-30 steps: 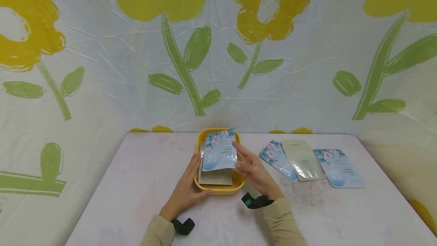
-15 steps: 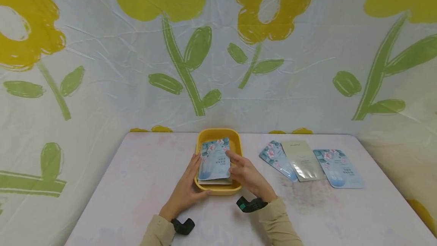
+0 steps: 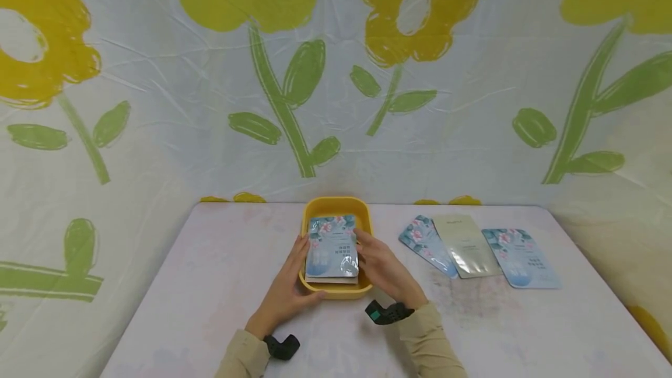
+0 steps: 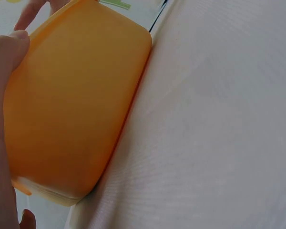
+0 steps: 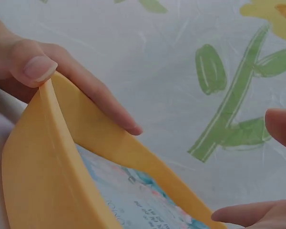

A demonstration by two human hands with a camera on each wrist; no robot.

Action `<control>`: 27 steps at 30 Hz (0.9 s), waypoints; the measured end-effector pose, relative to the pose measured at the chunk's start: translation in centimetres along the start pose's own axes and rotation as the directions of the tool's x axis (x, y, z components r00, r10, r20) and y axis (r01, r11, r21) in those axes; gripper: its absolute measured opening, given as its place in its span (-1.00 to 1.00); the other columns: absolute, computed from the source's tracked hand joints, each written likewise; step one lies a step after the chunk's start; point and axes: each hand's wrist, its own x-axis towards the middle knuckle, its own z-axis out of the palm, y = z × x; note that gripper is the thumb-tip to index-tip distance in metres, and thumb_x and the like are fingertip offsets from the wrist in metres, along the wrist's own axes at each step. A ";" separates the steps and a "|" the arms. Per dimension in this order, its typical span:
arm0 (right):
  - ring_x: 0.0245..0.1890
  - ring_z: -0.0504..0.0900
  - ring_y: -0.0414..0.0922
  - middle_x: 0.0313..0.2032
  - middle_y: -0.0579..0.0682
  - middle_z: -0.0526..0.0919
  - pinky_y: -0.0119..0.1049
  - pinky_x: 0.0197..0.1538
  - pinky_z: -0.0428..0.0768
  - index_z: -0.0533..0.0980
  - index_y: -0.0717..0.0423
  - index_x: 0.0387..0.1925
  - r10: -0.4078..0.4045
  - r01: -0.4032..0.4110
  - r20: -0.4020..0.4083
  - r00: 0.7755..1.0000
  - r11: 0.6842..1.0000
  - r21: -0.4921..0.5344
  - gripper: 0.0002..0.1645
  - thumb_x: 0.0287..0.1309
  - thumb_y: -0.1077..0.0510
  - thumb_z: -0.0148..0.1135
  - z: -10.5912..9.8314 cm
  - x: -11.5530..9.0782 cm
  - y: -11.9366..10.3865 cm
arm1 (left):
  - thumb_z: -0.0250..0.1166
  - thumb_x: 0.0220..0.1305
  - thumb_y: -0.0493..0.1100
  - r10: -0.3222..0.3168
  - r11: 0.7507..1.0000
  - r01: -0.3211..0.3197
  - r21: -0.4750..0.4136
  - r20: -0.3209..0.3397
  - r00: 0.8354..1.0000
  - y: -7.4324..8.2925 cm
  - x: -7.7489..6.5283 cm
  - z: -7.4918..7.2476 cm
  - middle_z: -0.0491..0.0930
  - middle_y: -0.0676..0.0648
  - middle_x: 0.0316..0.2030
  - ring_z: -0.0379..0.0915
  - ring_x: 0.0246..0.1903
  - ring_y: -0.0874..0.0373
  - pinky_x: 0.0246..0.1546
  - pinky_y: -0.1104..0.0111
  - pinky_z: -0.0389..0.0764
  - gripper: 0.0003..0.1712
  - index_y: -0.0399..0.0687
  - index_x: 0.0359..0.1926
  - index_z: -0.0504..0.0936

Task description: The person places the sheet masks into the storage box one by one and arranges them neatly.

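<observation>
Head view, left fingers (image 3: pixel 296 258) gripping yellow tray (image 3: pixel 342 294), right fingers (image 3: pixel 370 241) (clearly parted) beside blue packet (image 3: pixel 333 246)

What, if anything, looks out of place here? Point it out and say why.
Right of the yellow tray, the nearer blue packet lies askew, turned further than the beige packet partly covering it. Below them in the head view, a greyish smudge darkens the pale table; it may be dirt or part of the print.
</observation>
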 end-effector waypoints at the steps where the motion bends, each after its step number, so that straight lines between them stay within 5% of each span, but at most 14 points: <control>1: 0.54 -0.37 0.12 0.56 0.16 -0.37 0.10 0.52 -0.37 -0.37 0.26 0.54 -0.003 0.003 0.003 1.000 1.000 0.014 -0.16 0.51 0.19 -0.16 0.0 0.0 0.0 | 0.40 0.07 0.38 -0.002 1.000 0.002 -0.002 0.001 1.000 0.0 0.0 0.0 -0.15 0.06 0.57 -0.32 0.54 0.09 0.46 0.02 0.07 0.26 -0.01 0.58 -0.05; 11: 0.53 -0.50 0.07 0.55 0.13 -0.49 0.00 0.52 -0.45 -0.43 0.24 0.53 0.003 -0.005 0.014 1.000 0.991 0.134 -0.15 0.51 0.17 -0.21 0.2 -0.3 -0.6 | 0.44 0.06 0.33 0.020 1.000 -0.020 0.002 -0.018 1.000 0.2 0.0 0.0 -0.13 0.02 0.57 -0.29 0.54 0.07 0.45 0.02 0.07 0.26 -0.04 0.58 -0.03; 20: 0.52 -0.58 0.04 0.54 0.09 -0.54 -0.08 0.52 -0.47 -0.42 0.23 0.54 -0.061 0.052 0.073 0.995 0.991 0.125 -0.20 0.51 0.20 -0.28 -0.2 -0.8 -0.8 | 0.41 0.07 0.36 0.003 1.000 -0.003 -0.001 -0.003 1.000 0.3 0.0 0.0 -0.14 0.04 0.57 -0.31 0.54 0.08 0.47 0.07 0.05 0.25 -0.01 0.58 -0.04; 27: 0.52 -0.42 0.19 0.53 0.30 -0.39 -0.03 0.51 -0.32 -0.31 0.39 0.51 -0.276 0.246 0.228 0.934 0.957 0.153 -0.37 0.53 0.29 -0.54 -2.0 -1.3 -1.0 | 0.35 0.08 0.43 -0.022 1.000 0.022 0.004 0.016 1.000 0.2 0.0 0.1 -0.19 0.10 0.58 -0.33 0.54 0.11 0.47 0.04 0.06 0.26 0.04 0.59 -0.08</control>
